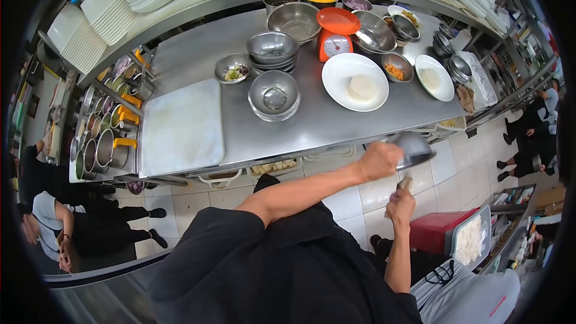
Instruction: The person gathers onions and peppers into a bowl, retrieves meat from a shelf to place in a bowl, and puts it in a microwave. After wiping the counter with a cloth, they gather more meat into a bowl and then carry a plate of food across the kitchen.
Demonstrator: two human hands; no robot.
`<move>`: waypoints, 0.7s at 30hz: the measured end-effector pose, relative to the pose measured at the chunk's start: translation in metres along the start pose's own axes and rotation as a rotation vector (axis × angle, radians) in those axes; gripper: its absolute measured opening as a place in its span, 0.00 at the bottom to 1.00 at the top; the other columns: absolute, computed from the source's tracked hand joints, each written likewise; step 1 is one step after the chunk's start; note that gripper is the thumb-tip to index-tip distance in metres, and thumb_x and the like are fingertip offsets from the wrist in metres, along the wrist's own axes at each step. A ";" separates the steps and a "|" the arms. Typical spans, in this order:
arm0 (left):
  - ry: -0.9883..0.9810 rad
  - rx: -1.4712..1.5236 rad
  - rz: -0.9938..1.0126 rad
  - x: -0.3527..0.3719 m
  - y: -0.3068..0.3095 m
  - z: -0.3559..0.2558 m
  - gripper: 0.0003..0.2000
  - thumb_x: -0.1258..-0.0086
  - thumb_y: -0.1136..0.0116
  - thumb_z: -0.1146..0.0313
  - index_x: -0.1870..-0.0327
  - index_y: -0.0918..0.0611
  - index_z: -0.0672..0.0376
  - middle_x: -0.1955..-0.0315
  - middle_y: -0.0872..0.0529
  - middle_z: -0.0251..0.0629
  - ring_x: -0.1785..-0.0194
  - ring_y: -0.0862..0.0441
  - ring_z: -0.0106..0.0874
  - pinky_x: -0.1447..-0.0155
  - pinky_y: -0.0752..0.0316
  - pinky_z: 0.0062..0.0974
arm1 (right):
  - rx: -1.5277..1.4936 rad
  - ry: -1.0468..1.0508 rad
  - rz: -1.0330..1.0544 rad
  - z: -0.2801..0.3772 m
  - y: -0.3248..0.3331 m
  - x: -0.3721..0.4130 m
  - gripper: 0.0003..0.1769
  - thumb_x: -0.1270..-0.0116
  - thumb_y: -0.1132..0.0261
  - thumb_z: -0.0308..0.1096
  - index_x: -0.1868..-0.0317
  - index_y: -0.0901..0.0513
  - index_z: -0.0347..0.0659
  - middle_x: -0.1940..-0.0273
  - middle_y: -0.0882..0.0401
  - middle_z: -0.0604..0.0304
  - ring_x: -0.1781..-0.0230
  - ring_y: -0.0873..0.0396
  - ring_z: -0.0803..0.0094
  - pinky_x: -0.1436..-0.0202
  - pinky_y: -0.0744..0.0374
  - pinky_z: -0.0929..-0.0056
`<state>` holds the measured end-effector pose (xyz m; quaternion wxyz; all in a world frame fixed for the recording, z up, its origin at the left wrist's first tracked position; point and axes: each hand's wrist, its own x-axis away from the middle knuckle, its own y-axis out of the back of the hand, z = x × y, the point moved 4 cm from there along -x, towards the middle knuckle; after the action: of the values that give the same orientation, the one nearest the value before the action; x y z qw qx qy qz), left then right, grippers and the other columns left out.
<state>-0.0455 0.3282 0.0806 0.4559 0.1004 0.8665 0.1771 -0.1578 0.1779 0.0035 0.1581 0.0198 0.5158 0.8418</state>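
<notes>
My left hand (381, 159) is closed on the rim of a metal bowl (414, 150), which is tilted on its side beyond the table's front edge. Just below it, my right hand (400, 205) grips a short utensil (406, 182) with a pale end pointing up at the bowl; its exact kind is hard to make out. On the steel table, a large white plate (336, 87) bears a round mound of rice (363, 87). A smaller white oval plate (441, 87) carries another rice mound (430, 78).
An orange kitchen scale (335, 47), stacked metal bowls (274, 93) and a white cutting board (180, 126) stand on the table (240, 144). A red-sided container of rice (471, 243) is at lower right, beside a person in grey (474, 297). Other people stand at both sides.
</notes>
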 end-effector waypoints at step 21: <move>1.136 0.455 -0.535 -0.007 0.335 0.227 0.14 0.34 0.41 0.61 0.65 0.25 0.65 0.76 0.21 0.39 0.73 0.21 0.28 0.70 0.22 0.27 | -0.990 0.412 0.074 0.293 -0.045 -0.114 0.08 0.51 0.45 0.22 0.68 0.23 0.34 0.66 0.23 0.56 0.65 0.24 0.64 0.55 0.26 0.70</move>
<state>0.1495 0.6822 0.1008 -0.0758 -0.1332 0.9827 -0.1038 0.0193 0.4162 0.1159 0.0142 -0.2047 0.0765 0.9757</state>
